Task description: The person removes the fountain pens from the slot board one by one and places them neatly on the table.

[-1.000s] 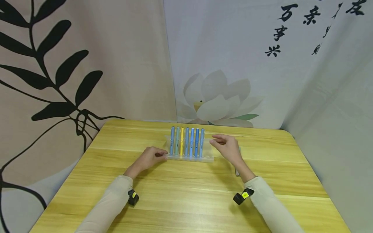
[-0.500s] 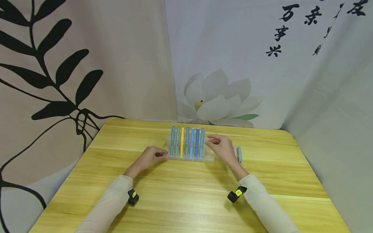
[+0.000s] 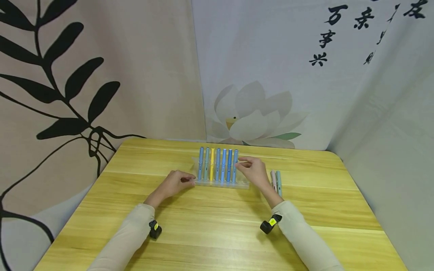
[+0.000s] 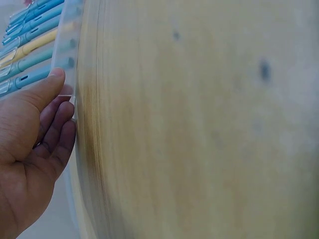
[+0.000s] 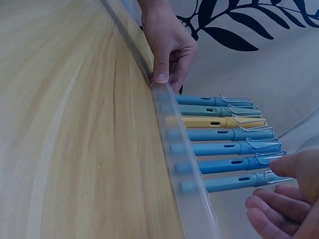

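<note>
A clear pen rack (image 3: 242,184) stands at the back of the table, bearing a row of upright capped pens, mostly blue with one green and one yellow pen (image 3: 211,165). My left hand (image 3: 174,183) grips the rack's left end, its thumb (image 4: 56,74) on top of the clear ledge and the fingers beneath. My right hand (image 3: 254,171) is at the cap of the rightmost blue pen (image 5: 224,184). In the right wrist view its thumb (image 5: 289,165) lies above the cap end and the loosely bent fingers below, with a gap showing.
A pink pen (image 3: 273,178) and a teal pen (image 3: 279,181) lie side by side on the wooden table (image 3: 210,226), just right of my right forearm. A printed cloth (image 3: 162,75) hangs behind the table's back edge.
My right hand has moved left to the rightmost pen, uncovering the loose pink and teal pens. My left hand and the rack have stayed in place.
</note>
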`<state>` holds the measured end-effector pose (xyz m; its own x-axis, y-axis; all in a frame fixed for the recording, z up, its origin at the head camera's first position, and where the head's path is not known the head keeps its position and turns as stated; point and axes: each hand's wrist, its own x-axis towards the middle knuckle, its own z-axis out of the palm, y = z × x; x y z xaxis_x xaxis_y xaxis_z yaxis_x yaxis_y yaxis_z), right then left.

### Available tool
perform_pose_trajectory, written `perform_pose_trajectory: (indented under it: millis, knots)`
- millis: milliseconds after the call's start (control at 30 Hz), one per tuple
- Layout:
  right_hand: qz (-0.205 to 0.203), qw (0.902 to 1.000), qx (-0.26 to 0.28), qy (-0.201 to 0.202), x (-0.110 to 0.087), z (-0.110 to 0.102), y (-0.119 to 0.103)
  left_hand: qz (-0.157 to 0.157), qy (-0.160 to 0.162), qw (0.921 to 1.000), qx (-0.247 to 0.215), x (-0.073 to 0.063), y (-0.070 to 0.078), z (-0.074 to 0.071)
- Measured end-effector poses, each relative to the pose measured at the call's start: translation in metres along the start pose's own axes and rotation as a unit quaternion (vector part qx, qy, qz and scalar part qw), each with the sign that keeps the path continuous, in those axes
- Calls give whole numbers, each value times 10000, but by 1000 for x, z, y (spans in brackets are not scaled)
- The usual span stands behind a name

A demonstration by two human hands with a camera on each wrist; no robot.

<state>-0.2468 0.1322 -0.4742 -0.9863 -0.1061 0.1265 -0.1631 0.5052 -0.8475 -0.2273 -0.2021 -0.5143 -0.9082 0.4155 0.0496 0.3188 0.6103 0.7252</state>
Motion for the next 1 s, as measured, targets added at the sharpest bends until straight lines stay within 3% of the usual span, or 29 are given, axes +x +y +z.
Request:
perform_pose_trajectory:
  millis: [533, 1000]
  knots:
    - [-112, 9998, -129, 54, 2, 5, -3, 54, -20, 10000, 20, 0, 1, -1]
    - [-65, 9995, 182, 246, 1, 3, -7, -10, -44, 10000, 7, 0, 2, -1]
